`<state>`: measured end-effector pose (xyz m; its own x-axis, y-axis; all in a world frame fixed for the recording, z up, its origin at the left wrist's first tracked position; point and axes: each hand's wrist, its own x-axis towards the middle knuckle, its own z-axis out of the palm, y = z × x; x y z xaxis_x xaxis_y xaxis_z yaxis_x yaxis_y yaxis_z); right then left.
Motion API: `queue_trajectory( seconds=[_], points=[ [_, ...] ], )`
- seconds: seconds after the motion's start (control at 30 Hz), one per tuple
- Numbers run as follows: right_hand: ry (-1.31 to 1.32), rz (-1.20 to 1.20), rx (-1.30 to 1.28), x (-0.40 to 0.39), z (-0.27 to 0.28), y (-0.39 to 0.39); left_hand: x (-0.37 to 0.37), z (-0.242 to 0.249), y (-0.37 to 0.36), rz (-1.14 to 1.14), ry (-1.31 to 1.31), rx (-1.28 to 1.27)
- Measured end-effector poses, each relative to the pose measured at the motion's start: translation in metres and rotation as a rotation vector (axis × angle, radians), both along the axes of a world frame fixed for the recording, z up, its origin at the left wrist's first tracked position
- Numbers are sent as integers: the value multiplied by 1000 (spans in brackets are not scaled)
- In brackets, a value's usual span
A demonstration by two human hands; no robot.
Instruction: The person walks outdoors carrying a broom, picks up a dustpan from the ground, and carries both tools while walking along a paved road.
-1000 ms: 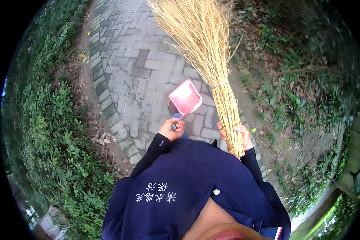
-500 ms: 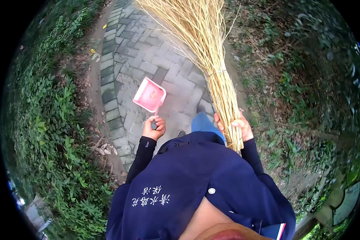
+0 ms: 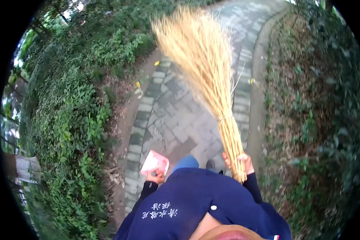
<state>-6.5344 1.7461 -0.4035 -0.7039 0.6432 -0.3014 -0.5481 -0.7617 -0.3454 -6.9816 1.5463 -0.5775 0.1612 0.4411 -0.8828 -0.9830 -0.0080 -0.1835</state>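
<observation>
while the left hand (image 3: 155, 176) grips a dustpan (image 3: 153, 161), the right (image 3: 248, 163) clasps a broom (image 3: 217, 96).

You are outdoors, in a park-like or garden setting: the brick-paved path (image 3: 174, 120) beneath you bends away ahead between rows of edging blocks (image 3: 138, 132), with dense green shrubs (image 3: 78, 120) on your left and leaf-littered earth (image 3: 286, 72) dotted with low plants (image 3: 309, 126) on your right.

A yellow leaf (image 3: 156, 63) edges the grey brick path (image 3: 172, 116).
</observation>
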Motion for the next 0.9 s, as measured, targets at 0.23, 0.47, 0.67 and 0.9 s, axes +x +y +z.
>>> queue_trajectory(
  seconds=[0.23, 0.47, 0.67, 0.9],
  points=[
    [-7, 89, -78, -17, -35, 169, -13, -101, 128, -318, 384, 181],
    [-259, -49, -144, -48, -64, 378, -23, -124, 404, 119, 200, -196],
    [-214, -110, -97, -52, -42, 572, -48, -53, 677, 185, 16, -221],
    [-427, -284, 76, -75, -43, 815, -81, -42, 901, 131, 39, 43]
  ],
)
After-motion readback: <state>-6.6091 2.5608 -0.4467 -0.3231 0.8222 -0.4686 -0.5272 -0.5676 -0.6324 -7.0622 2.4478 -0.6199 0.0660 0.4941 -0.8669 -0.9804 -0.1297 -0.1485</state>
